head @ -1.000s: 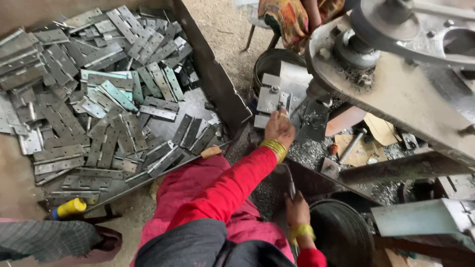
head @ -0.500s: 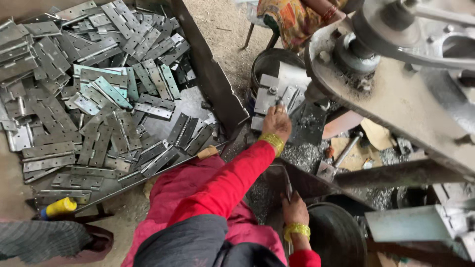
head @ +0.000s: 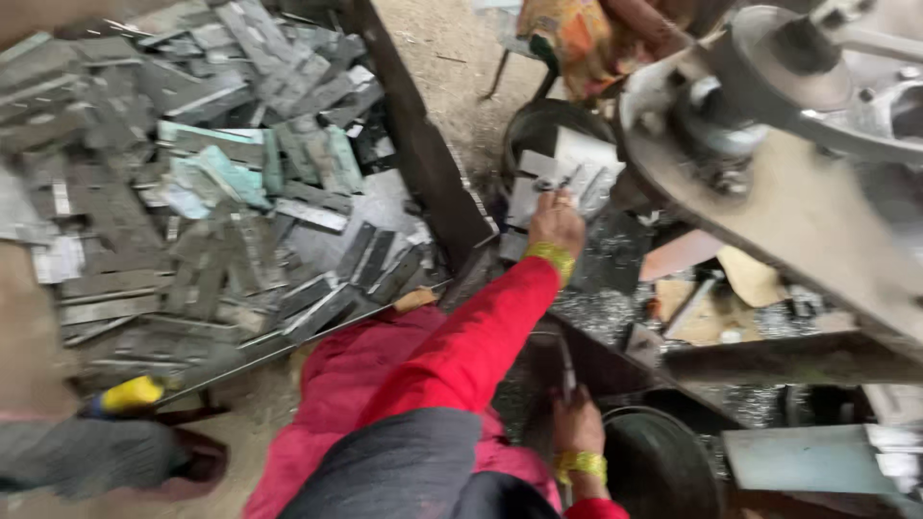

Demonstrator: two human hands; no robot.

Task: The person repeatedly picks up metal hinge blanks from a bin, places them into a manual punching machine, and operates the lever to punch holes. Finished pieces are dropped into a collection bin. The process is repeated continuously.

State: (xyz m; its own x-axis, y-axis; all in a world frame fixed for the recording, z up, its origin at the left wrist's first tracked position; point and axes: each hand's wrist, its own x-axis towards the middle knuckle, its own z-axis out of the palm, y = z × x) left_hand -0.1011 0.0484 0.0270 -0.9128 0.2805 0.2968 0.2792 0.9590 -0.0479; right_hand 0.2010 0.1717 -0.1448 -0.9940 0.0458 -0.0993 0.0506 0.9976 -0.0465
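My left hand (head: 556, 223), in a red sleeve with a yellow bangle, reaches forward onto a stack of grey metal plates (head: 538, 178) standing in a dark round bucket (head: 534, 125). Its fingers are closed on the top edge of one plate. My right hand (head: 577, 423), also with a yellow bangle, sits low near my lap. It grips a thin metal rod (head: 567, 370) that points upward. Motion blur softens the whole view.
A big heap of flat metal hinge plates (head: 192, 192) lies at left behind a dark slanted divider (head: 423, 154). A machine with a pulley wheel (head: 798, 77) fills the right. Metal shavings (head: 596, 308), a black tub (head: 663, 461), a yellow-handled tool (head: 130, 394) and another person's patterned clothing (head: 577, 38) surround me.
My left hand has stayed at the plates in the bucket and my right hand keeps the rod. The view has shifted slightly and become blurred.
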